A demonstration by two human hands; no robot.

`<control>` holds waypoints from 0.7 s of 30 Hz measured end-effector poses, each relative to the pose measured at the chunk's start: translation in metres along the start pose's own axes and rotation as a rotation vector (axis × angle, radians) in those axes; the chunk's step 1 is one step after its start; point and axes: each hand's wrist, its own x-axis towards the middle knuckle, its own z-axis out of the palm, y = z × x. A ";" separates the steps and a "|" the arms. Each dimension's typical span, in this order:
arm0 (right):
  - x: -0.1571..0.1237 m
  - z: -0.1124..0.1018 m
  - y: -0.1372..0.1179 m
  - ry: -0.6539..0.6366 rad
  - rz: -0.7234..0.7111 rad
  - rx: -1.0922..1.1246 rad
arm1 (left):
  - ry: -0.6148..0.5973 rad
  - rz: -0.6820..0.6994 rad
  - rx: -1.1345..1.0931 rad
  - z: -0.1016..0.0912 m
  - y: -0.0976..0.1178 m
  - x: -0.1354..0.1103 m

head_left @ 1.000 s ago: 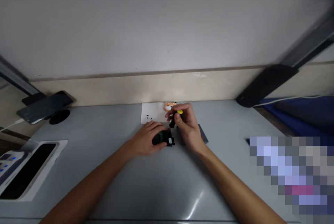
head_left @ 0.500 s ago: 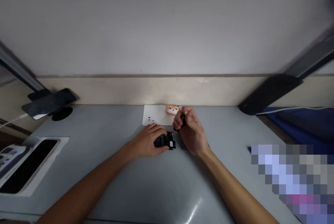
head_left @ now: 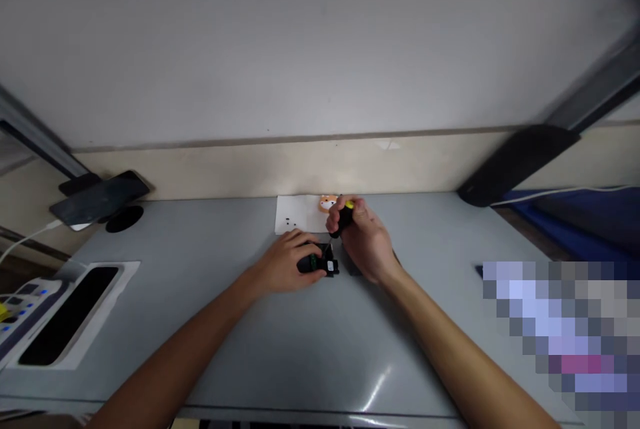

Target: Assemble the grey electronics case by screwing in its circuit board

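Right fingers (head_left: pixel 332 222) wrapped round screwdriver (head_left: pixel 345 220) (yellow-ended); left fingers (head_left: pixel 303 240) gripping black device (head_left: pixel 320 263).

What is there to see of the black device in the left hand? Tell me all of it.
The black device is small and looks like plastic, with a green patch resembling circuit board and a white label near its right end. It appears to lie flat on the grey table. The left hand grips its far and near sides, covering part of it. A screwdriver points down at it; whether the tip touches is unclear.
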 end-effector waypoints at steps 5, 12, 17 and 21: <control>-0.002 0.003 -0.002 -0.002 0.040 0.098 | 0.027 0.011 0.000 0.002 -0.002 0.000; -0.004 -0.001 -0.002 0.025 0.037 0.132 | 0.034 0.021 -0.009 0.002 -0.002 -0.001; 0.001 -0.005 -0.006 -0.007 0.054 0.090 | 0.035 0.024 -0.005 0.000 -0.001 -0.001; 0.002 -0.009 -0.010 -0.050 -0.011 -0.019 | 0.022 0.017 0.002 0.000 -0.001 0.000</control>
